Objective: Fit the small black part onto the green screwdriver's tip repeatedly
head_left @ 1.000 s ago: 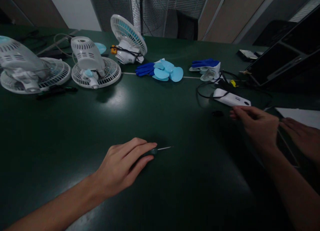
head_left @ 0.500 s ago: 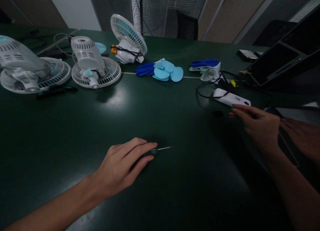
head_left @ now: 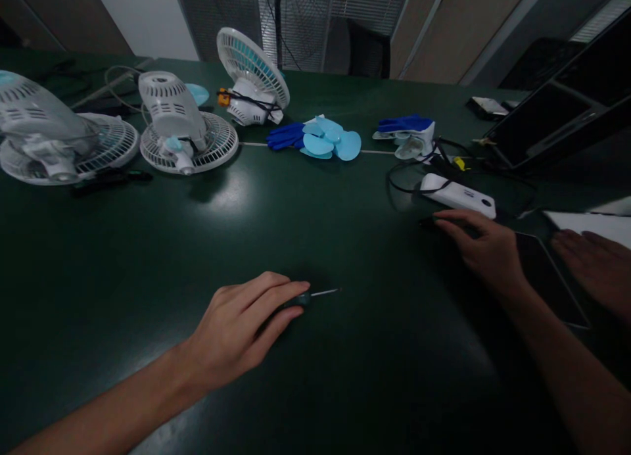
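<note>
On the dark green table, my left hand (head_left: 254, 320) is closed around the handle of a screwdriver (head_left: 302, 300). The thin metal shaft points right, and most of the dark handle is hidden under the fingers. Farther right, my right hand (head_left: 486, 244) has thumb and forefinger pinched at the edge of a small, flat black object (head_left: 426, 223) lying on the table. Its exact kind is too dark to tell. Just behind these fingertips is a white power strip (head_left: 458, 195) with a black cable.
Another person's hand (head_left: 594, 264) rests at the right, beside a dark tablet-like panel (head_left: 549, 281). White fans (head_left: 177, 123) stand along the left and back. A light-blue fan blade (head_left: 330, 139) and blue-white gloves (head_left: 407, 133) lie toward the back. A large black frame (head_left: 557, 106) stands right.
My right hand has moved left, and its fingertips now meet the small black object. My left hand and the screwdriver have stayed put. The papers by the other person's hand have shifted.
</note>
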### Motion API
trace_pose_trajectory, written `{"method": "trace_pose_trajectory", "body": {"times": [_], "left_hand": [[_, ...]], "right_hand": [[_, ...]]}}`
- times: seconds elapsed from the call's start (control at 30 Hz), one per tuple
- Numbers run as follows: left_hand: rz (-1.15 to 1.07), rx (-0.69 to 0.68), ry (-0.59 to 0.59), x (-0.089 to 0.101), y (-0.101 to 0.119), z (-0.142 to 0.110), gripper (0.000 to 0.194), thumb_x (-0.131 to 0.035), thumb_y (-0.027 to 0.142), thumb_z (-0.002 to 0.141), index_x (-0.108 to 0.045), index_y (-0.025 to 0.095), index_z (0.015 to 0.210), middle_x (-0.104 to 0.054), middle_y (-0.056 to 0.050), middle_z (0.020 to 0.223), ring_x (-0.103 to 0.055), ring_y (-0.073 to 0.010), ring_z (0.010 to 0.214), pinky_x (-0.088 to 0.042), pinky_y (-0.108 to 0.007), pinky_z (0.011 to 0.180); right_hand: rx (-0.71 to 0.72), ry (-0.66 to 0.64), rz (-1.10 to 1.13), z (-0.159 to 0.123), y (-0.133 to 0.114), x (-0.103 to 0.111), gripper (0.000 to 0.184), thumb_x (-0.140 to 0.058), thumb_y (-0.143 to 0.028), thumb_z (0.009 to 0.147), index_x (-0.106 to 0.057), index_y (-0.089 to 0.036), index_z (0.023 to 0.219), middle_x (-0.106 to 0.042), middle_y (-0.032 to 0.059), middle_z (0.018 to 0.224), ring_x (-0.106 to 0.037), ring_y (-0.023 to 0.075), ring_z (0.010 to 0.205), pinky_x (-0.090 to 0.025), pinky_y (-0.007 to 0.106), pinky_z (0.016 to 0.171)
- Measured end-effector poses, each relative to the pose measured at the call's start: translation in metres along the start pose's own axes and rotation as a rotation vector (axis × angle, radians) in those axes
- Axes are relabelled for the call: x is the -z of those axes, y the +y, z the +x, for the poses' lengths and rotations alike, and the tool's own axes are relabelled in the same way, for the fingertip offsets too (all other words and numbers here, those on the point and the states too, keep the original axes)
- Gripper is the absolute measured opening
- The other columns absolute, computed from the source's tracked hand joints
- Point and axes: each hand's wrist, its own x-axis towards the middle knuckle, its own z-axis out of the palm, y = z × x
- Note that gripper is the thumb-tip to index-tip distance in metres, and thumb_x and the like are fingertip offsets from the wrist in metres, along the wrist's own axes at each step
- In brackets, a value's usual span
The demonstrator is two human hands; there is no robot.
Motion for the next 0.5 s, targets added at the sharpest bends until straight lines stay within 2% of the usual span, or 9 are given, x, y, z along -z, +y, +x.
{"method": "trace_pose_trajectory", "body": {"times": [0.23,0.5], "left_hand": [[-0.014,-0.016,0.003,0.0008,-0.0009,-0.0003,0.034,-0.056,0.021,0.100,-0.057,0.018,0.133,-0.066,-0.007,0.112,-0.066,-0.0125,0.089,-0.054,-0.022,0.068],[-0.015,-0.018,0.011,0.0002,-0.0006,-0.0008,0.035,-0.057,0.021,0.099,-0.057,0.018,0.134,-0.066,-0.006,0.113,-0.065,-0.0110,0.091,-0.053,-0.022,0.069]], "right_hand": [[-0.059,-0.052,-0.009,0.0000,0.0055,-0.0010,0.030,-0.064,-0.045,0.089,-0.074,-0.026,0.110,-0.074,0.0028,0.113,-0.070,0.0234,0.102,-0.051,0.038,0.092],[-0.084,-0.102,0.048,0.0026,0.0098,0.0006,0.028,-0.068,-0.045,0.086,-0.076,-0.027,0.107,-0.075,0.0012,0.113,-0.069,0.0232,0.108,-0.050,0.039,0.098]]}}
